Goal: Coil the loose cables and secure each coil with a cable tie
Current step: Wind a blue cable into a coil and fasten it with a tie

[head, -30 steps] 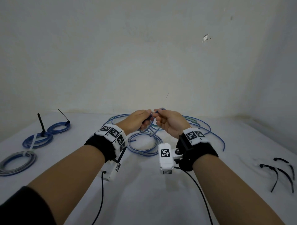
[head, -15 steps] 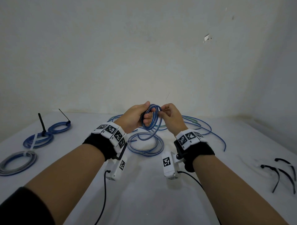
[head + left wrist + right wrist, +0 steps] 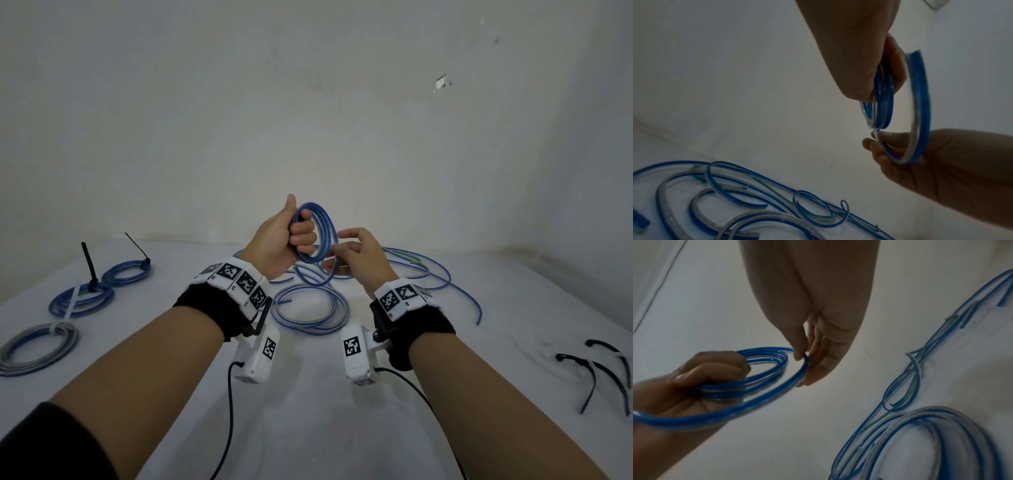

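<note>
The surface (image 3: 308,428) carries, at its far middle, a sprawl of loose cables (image 3: 428,274), blue with some clear and green lengths, overlapping one another; one of them lies nearer in a slack ring (image 3: 310,313). At the left edge lie three finished coils (image 3: 37,346), each bound with a tie, two of the ties standing up black. At the right edge lie several spare ties (image 3: 589,377), black and curved, apart from the cables. No container is in view. Above the sprawl, the coil (image 3: 317,236) in work is held upright in the air, a few turns of blue cable. The left hand (image 3: 281,236) is fisted round one side of the coil, fingers curled through the ring and thumb raised. The right hand (image 3: 359,253) pinches the outermost turn on the opposite side between thumb and fingertips (image 3: 798,356), the other fingers loosely extended. The cable appears light and springy: the turns fan apart away from the fist, so it will probably unwind if released. Its smooth jacket is likely slippery. Grip all turns together at one point and apply the tie just beside that grip.
</note>
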Demonstrator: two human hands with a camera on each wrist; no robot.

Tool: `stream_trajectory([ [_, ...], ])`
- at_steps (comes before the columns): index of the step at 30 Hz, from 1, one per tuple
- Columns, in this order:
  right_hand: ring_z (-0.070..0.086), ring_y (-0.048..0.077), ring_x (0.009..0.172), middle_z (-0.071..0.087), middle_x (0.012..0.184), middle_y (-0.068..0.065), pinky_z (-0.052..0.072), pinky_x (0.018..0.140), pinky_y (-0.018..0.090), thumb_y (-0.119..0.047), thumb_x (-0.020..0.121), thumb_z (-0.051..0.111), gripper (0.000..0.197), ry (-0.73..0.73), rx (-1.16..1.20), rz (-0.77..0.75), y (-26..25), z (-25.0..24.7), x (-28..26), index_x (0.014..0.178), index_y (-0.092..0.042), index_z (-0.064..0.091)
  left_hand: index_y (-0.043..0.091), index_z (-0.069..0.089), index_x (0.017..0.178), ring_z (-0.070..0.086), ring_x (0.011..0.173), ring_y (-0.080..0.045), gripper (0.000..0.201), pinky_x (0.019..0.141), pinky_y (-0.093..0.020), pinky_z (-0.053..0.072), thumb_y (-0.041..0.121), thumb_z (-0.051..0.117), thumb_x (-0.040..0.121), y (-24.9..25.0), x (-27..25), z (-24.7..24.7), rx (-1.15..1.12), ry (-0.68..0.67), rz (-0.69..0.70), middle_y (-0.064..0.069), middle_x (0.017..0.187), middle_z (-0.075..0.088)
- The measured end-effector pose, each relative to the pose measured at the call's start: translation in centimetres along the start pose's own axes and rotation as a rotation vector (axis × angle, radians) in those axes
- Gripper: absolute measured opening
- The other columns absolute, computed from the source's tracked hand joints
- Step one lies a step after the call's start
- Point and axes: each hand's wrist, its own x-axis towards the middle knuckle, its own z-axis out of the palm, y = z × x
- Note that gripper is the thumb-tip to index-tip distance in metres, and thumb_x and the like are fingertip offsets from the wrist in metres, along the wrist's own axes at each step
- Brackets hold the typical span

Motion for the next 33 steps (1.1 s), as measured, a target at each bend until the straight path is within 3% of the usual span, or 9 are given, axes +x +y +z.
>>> stream_trajectory([
  [2,0.064,0.016,0.053,0.060,0.076,0.016,0.057,0.056,0.029,0.006,0.091,0.051,0.020,-0.035,0.029,-0.006,0.3,0.2,-0.4,0.102,-0.007,0.041,0.015,0.044,0.074,0.028,0.037,-0.003,0.047,0.039,-0.016,0.030,0.049,0.022,0.099,0.1,0.3,-0.1,-0.059,0.017,0.032,0.009,0.046,0.032],
  [5,0.064,0.017,0.055,0.059,0.078,0.017,0.059,0.063,0.033,0.006,0.092,0.048,0.014,-0.100,0.042,-0.021,0.6,0.6,-0.6,0.096,-0.007,0.048,0.015,0.046,0.076,0.033,0.040,-0.006,0.045,0.042,-0.017,0.035,0.045,0.023,0.100,-0.1,0.6,-0.1,-0.103,0.042,0.073,0.008,0.049,0.037],
  [9,0.066,0.015,0.058,0.057,0.078,0.012,0.058,0.066,0.028,0.015,0.090,0.041,0.024,-0.189,0.032,-0.003,0.5,0.6,-0.9,0.101,0.001,0.056,0.016,0.045,0.077,0.038,0.043,-0.008,0.040,0.047,-0.019,0.039,0.041,0.025,0.102,0.1,0.9,-0.3,-0.151,0.098,0.126,0.007,0.052,0.041],
  [13,0.067,0.014,0.066,0.062,0.077,0.009,0.058,0.070,0.027,0.009,0.087,0.056,0.015,-0.268,-0.070,-0.076,0.6,1.0,-1.4,0.089,-0.005,0.062,0.017,0.046,0.078,0.040,0.045,-0.008,0.038,0.049,-0.020,0.039,0.039,0.026,0.102,0.3,1.1,-0.3,-0.184,0.123,0.138,0.007,0.054,0.043],
  [15,0.065,0.012,0.064,0.061,0.074,0.008,0.058,0.068,0.027,0.002,0.087,0.061,0.012,-0.252,-0.091,-0.125,0.7,1.3,-1.5,0.083,-0.009,0.062,0.017,0.046,0.078,0.042,0.047,-0.009,0.037,0.054,-0.021,0.040,0.038,0.026,0.102,0.3,1.2,-0.3,-0.175,0.124,0.141,0.006,0.056,0.044],
  [22,0.063,0.011,0.063,0.053,0.077,0.005,0.058,0.069,0.029,-0.003,0.092,0.054,0.013,-0.154,0.021,-0.157,0.7,1.5,-1.6,0.081,-0.009,0.054,0.016,0.046,0.079,0.047,0.050,-0.010,0.039,0.063,-0.024,0.040,0.038,0.024,0.102,0.1,1.0,-0.6,-0.212,0.098,0.139,0.005,0.059,0.046],
  [30,0.057,0.011,0.055,0.054,0.067,0.003,0.052,0.060,0.029,-0.019,0.094,0.056,0.016,-0.027,-0.122,-0.154,1.0,1.7,-1.6,0.079,-0.014,0.053,0.016,0.047,0.080,0.040,0.045,-0.010,0.050,0.052,-0.022,0.039,0.053,0.019,0.098,-0.8,0.9,0.3,-0.175,0.115,0.177,0.005,0.058,0.044],
  [33,0.057,0.011,0.056,0.054,0.066,0.003,0.053,0.061,0.029,-0.019,0.095,0.054,0.016,-0.031,-0.113,-0.161,0.9,1.8,-1.8,0.080,-0.014,0.052,0.016,0.047,0.080,0.036,0.042,-0.009,0.047,0.047,-0.020,0.039,0.048,0.020,0.100,-0.9,1.0,0.5,-0.209,0.117,0.187,0.005,0.057,0.043],
])
